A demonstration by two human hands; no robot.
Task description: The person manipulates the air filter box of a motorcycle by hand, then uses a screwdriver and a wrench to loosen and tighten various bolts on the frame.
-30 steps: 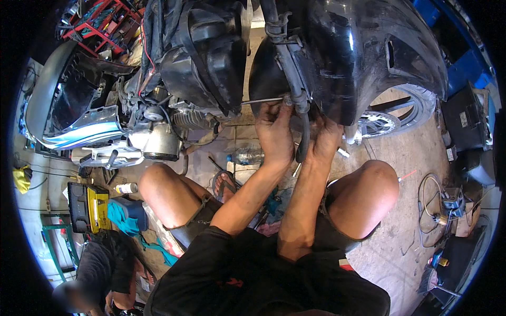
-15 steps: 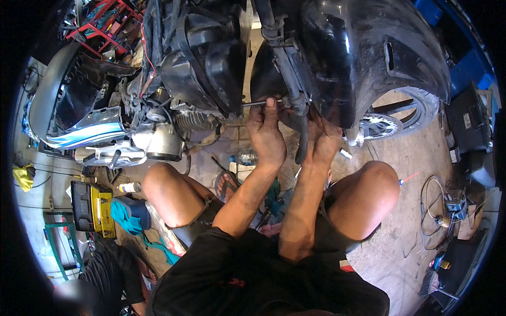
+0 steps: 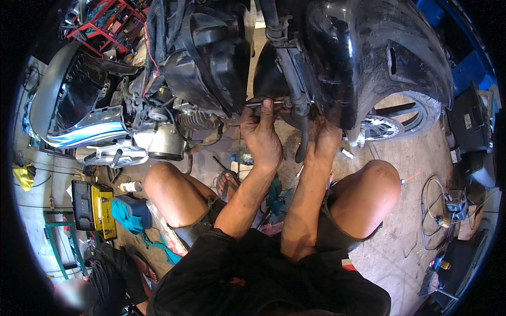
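Note:
A partly stripped motor scooter (image 3: 208,63) stands before me, its dark frame tube (image 3: 291,68) bare between the black plastic parts. My left hand (image 3: 262,138) is closed with the thumb raised, gripping a slim metal rod-like tool (image 3: 254,105) that lies crosswise beside the tube's lower end. The tool's far end and exact kind are hidden. My right hand (image 3: 323,138) reaches up under the black front cover (image 3: 332,63), just right of the tube. Its fingertips are hidden behind the parts, so their grip does not show. A curved black lever-like piece (image 3: 302,139) hangs between my wrists.
The front wheel (image 3: 408,116) is at right, the silver engine cover (image 3: 157,139) at left. A yellow-and-black toolbox (image 3: 105,210), teal cloth (image 3: 126,215) and a white bottle (image 3: 130,187) lie at left. Another person (image 3: 113,271) sits lower left. Cables (image 3: 429,210) lie at right.
My left hand has shifted slightly left with the metal tool, and more of the tool's shaft shows to the right of the thumb. My right hand stays almost in place under the cover.

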